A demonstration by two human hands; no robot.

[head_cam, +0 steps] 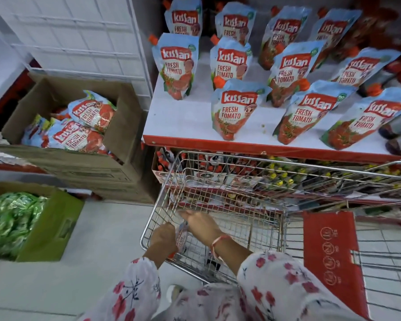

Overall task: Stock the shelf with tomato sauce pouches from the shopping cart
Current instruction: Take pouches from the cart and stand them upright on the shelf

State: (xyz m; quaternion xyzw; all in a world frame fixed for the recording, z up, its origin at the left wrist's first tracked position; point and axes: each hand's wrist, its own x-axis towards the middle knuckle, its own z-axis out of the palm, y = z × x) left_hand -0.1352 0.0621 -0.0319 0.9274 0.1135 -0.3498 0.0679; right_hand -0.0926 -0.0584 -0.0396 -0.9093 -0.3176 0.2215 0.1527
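A pale tiled floor (97,230) ran under white wire racking (79,35) at the left. Two cardboard boxes (83,163) sat stacked beside it, and a green box (53,230) of shiny green packets (12,218) stood nearer.

White shelf (181,121) carries upright tomato sauce pouches (235,110) in rows.

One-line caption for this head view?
Both hands, left hand and right hand, lift a pouch from the shopping cart below the stocked shelf.
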